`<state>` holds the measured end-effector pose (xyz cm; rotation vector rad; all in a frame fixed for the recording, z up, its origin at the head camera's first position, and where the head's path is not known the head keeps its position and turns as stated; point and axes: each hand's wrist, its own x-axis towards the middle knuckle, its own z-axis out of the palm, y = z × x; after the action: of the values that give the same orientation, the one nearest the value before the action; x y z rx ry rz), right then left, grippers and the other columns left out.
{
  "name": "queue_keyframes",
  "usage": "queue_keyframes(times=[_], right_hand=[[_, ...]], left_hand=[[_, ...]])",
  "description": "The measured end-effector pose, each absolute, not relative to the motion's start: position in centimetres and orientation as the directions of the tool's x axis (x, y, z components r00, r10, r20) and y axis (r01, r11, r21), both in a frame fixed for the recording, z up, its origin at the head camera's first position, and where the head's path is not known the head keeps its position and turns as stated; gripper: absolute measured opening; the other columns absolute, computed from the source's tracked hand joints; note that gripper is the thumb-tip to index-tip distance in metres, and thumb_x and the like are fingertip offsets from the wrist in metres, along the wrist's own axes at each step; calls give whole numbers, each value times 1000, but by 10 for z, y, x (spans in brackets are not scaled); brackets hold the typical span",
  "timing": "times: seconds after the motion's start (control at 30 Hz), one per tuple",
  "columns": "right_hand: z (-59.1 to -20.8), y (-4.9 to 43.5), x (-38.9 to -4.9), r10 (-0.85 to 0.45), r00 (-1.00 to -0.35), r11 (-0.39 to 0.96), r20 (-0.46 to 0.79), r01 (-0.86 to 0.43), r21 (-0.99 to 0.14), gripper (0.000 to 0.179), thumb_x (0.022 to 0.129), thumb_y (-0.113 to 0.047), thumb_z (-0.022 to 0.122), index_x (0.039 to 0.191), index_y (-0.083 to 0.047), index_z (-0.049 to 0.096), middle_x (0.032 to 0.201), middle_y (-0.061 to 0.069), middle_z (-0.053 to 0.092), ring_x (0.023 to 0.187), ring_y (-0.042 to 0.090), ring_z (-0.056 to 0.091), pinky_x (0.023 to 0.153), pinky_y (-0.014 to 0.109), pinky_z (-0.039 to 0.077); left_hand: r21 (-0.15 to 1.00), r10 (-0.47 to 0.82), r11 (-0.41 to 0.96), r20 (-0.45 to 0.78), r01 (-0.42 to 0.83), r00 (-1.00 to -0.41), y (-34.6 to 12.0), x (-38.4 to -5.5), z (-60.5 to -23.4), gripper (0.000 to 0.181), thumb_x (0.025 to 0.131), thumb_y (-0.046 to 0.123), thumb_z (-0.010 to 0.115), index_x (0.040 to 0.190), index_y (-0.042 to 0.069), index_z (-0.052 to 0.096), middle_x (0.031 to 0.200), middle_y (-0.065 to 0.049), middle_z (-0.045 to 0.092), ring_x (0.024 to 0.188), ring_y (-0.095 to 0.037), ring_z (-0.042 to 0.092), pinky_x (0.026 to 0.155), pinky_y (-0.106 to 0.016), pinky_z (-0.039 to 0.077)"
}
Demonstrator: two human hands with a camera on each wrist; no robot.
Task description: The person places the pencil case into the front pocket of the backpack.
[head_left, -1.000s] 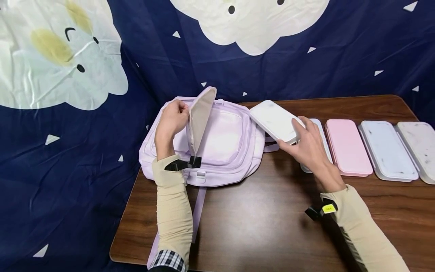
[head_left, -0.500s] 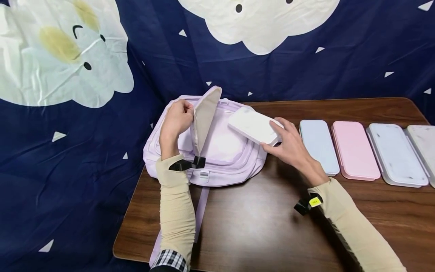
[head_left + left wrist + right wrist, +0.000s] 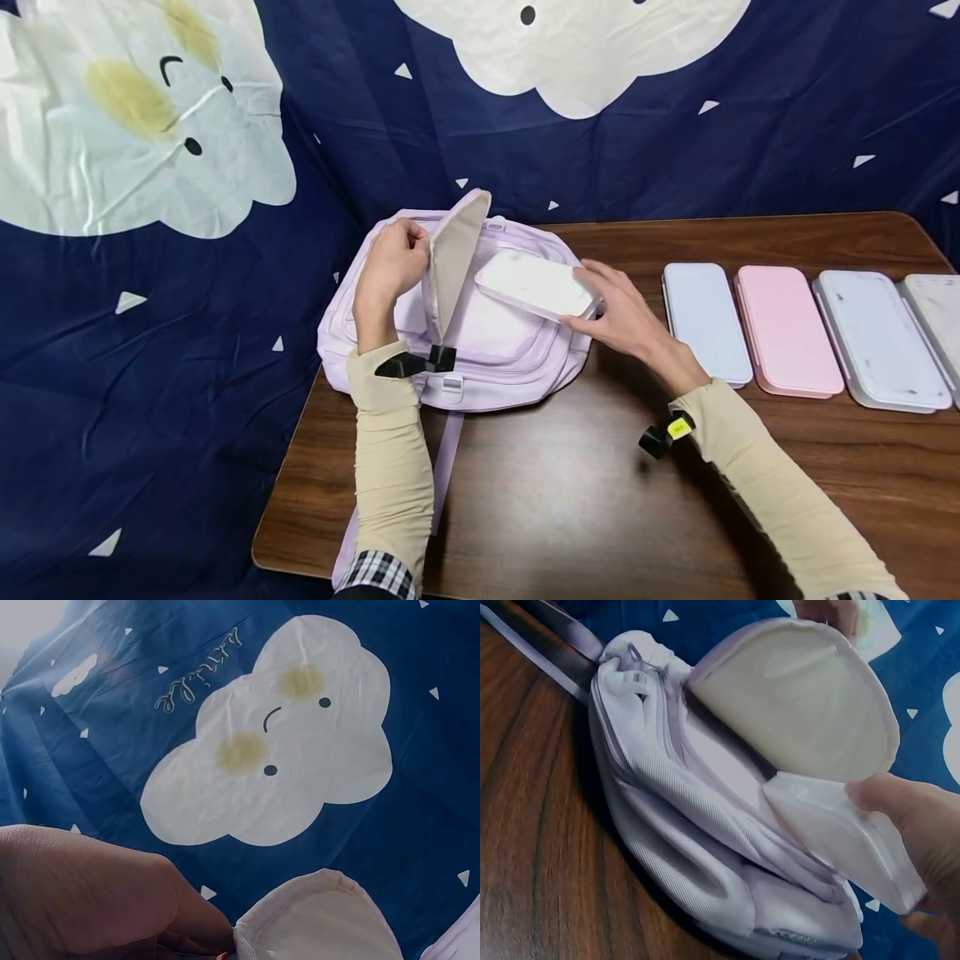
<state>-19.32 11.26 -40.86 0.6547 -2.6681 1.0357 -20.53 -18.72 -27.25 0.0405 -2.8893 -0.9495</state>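
A lavender backpack (image 3: 360, 333) lies on the table, its front pocket flap (image 3: 456, 258) lifted to show a beige lining. My left hand (image 3: 392, 271) pinches the flap's edge and holds it up; the left wrist view shows the flap tip (image 3: 322, 915) beside the fingers. With thumb and fingers my right hand (image 3: 618, 308) grips one end of a white pencil case (image 3: 534, 283), which overlaps the pocket in the head view. In the right wrist view the far end of the pencil case (image 3: 840, 832) sits at the pocket opening, beneath the flap (image 3: 802, 697).
Right of the backpack stand a light blue case (image 3: 707, 325), a pink case (image 3: 789, 329), a grey-blue case (image 3: 881, 337) and a whitish case (image 3: 933, 308) in a row on the brown wooden table (image 3: 555, 492). A backpack strap (image 3: 448, 458) trails toward the front edge.
My right hand has moved left with the white pencil case, from beside the backpack to over the open pocket. The left hand still holds the flap up.
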Motion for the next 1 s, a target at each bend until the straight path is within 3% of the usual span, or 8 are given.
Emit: queue_keyframes(times=[0.2,0.33,1.0], right_hand=[[-417,112,-199,-249,-913,631,323,-406,-661,85,70,-40,83,138,-5,45,139,18,43,126,34,43,105,51,35],[-422,103,-205,-256,-911,630,322,-410,-660,84,72,-42,81,138,-5,44,139,16,47,128,33,41,108,48,32],[-428,63,-239,-346,-902,621,259,-427,-657,86,78,-34,77,143,1,35,148,20,37,138,36,32,116,44,22]], left_hand=[[593,-58,805,90,7,-994,-187,-206,-272,20,90,13,45,99,2,60,87,-8,56,85,-25,53,77,-34,41],[591,-56,807,88,7,-995,-185,-205,-272,20,91,13,45,99,2,60,87,-9,56,85,-25,53,77,-34,41],[590,-36,807,103,32,-994,-180,-204,-272,21,92,14,45,100,1,60,88,-10,57,85,-25,54,78,-35,42]])
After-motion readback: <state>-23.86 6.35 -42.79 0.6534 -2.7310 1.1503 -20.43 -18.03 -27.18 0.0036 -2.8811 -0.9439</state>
